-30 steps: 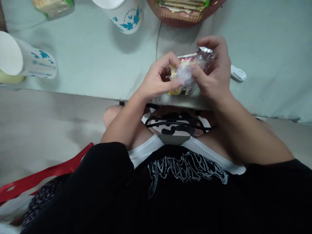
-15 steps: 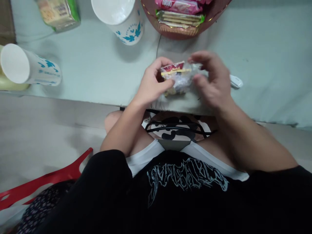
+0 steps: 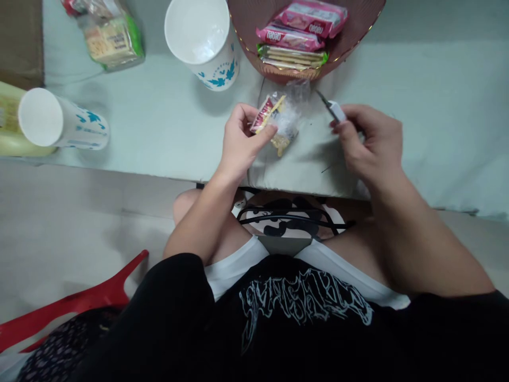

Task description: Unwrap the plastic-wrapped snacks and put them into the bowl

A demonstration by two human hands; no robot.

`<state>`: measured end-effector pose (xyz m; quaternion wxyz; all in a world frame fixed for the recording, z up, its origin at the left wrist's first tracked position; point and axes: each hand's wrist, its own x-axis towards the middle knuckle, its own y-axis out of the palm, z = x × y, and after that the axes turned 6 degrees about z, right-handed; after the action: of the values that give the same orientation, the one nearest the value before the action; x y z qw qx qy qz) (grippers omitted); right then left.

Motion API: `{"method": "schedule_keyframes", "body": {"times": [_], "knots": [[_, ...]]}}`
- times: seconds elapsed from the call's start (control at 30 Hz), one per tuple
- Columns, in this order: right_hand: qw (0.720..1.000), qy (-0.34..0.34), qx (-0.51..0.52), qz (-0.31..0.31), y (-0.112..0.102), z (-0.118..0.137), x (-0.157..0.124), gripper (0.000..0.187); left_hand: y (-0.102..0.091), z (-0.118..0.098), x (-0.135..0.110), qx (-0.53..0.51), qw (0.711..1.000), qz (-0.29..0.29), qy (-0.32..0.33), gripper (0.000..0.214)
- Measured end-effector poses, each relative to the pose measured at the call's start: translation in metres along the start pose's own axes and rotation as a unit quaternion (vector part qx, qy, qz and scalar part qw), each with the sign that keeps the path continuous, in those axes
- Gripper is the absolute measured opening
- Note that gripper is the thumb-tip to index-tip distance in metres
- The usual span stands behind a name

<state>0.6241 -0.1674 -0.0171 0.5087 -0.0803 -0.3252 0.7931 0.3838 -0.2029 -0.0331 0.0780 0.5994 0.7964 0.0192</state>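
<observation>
My left hand is closed on a crumpled clear plastic packet with a red and yellow label, thumb on the near side. Its torn-looking upper end points toward the bowl, and what lies inside is hard to make out. Off to the right, my right hand grips a small knife with a white handle. The knife's thin dark blade points up and left toward the packet, apart from it.
A pink glass bowl holding several wrapped wafer snacks stands beyond my hands. Paper cups with blue leaves, one lying tilted, and a green-edged snack pack are at the left. A red chair stands below left.
My right hand has let go of the packet, moved right and picked up the white-handled knife from the table. My left hand still holds the packet, now tilted differently.
</observation>
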Motion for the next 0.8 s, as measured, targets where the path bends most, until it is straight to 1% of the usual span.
{"method": "schedule_keyframes", "body": {"times": [0.1, 0.17, 0.23, 0.33, 0.43, 0.57, 0.7, 0.8], "knots": [[0.994, 0.016, 0.091, 0.056, 0.018, 0.021, 0.000, 0.033, 0.002, 0.005, -0.001, 0.002, 1.000, -0.004, -0.005, 0.043], [0.992, 0.027, 0.103, 0.074, 0.027, 0.025, -0.001, 0.033, 0.003, 0.006, -0.003, 0.012, 1.000, 0.002, 0.003, 0.046], [0.993, 0.030, 0.087, 0.077, 0.030, 0.025, -0.002, 0.031, 0.002, 0.005, -0.004, 0.026, 0.999, 0.009, 0.017, 0.048], [0.995, 0.029, 0.051, 0.076, 0.026, 0.023, -0.002, 0.026, 0.002, 0.001, -0.004, 0.028, 0.999, 0.011, 0.023, 0.046], [0.997, 0.026, 0.016, 0.072, 0.021, 0.024, -0.003, 0.024, 0.001, -0.005, -0.004, 0.003, 1.000, 0.012, 0.018, 0.046], [0.997, 0.029, -0.022, 0.072, 0.017, 0.023, -0.003, 0.021, -0.006, -0.011, 0.000, -0.037, 0.999, 0.011, 0.035, 0.048], [0.994, 0.039, -0.075, 0.064, 0.005, 0.009, -0.001, 0.022, -0.018, -0.013, 0.007, -0.066, 0.997, -0.004, 0.037, 0.045], [0.988, 0.059, -0.141, 0.012, -0.010, -0.009, 0.000, 0.020, -0.020, -0.008, 0.007, -0.050, 0.998, 0.017, 0.037, 0.046]]}}
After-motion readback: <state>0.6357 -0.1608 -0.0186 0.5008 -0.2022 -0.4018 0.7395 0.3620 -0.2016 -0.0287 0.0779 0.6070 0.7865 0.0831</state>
